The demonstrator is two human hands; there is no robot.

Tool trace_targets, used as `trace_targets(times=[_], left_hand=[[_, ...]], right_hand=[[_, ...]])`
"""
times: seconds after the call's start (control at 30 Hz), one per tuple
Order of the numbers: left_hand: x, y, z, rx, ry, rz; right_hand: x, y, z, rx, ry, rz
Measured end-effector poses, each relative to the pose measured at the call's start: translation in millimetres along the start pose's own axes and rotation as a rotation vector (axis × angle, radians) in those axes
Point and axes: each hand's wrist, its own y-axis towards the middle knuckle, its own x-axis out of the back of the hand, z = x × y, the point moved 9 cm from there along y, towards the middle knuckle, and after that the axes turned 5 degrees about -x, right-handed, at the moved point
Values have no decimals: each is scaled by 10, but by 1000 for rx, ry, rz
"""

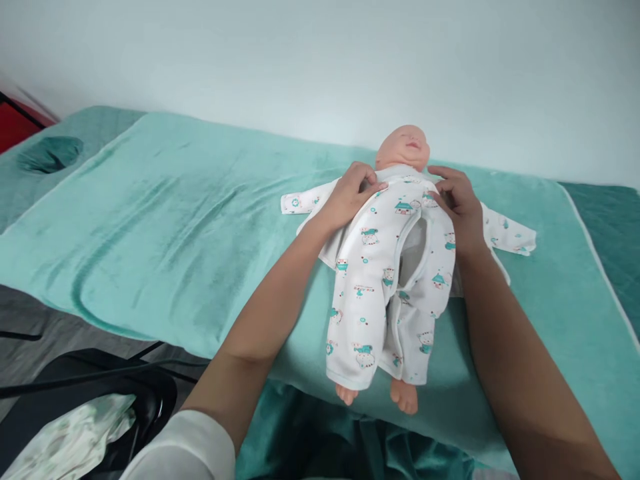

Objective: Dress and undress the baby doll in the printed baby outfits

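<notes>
A baby doll [403, 148] lies on its back, with its head toward the wall and its bare feet toward me. It has on a white printed long-sleeved top [510, 230], whose sleeves spread out to both sides. Over this come white baby trousers [367, 267] with a teal animal print and an open crotch, reaching high on the chest. My left hand [356, 192] pinches the upper edge of the trousers at the chest. On the other side, my right hand [456, 203] has its thumb on the trousers' upper edge, fingers curled and index finger stretched toward the doll's neck.
Beneath the doll, a teal plush cover [165, 220] is spread over a padded bed with a face hole [50, 153] at far left. The white wall [320, 67] stands close behind. At lower left, a black chair [100, 373] carries a crumpled printed cloth [75, 437].
</notes>
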Motion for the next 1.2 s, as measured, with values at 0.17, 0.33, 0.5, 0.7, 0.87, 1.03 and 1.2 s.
trace_targets(times=[0.17,0.33,0.5,0.7,0.87,1.03,1.2], left_hand=[[10,59,77,34,14,81],[34,164,294,137,146,62],[38,261,484,181,242,-31],[-22,215,436,105,125,-50],[-88,115,299,-25,96,27],[-115,-54,222,34,247,139],[-80,-266,165,54,334,123]], right_hand=[[-93,78,-104,-106,-13,109],[-73,247,-210,-226,-269,108],[-65,418,-382,-427,-435,98],[-93,379,-445,-364,-122,36],[-69,247,-312,-208,-36,29],[-59,105,-203,-138,-42,71],[-12,-75,-224,-141,-11,17]])
